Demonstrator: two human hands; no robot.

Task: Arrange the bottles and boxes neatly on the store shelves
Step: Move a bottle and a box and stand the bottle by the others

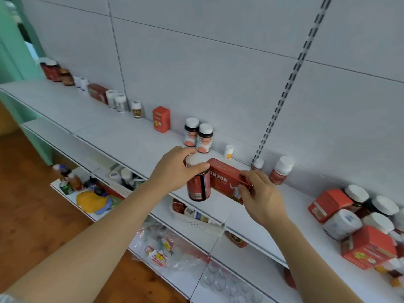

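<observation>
My left hand (175,169) grips a red-labelled bottle (198,186) by its white cap, holding it above the front of the white shelf (122,136). Beside it, my right hand (259,193) pinches the right end of a long red box (225,179) with white lettering, tilted over the same shelf. Two dark bottles with white caps (198,137) stand just behind, against the back panel. An upright red box (161,119) stands further left. A jumbled pile of red boxes and white-capped bottles (358,224) lies at the shelf's right end.
A row of bottles and a box (96,92) lines the back of the shelf toward the left. Small bottles (281,170) stand right of my hands. Lower shelves hold a white basket (196,219), plastic bags (161,252) and more bottles (72,182). Wooden floor lies at the left.
</observation>
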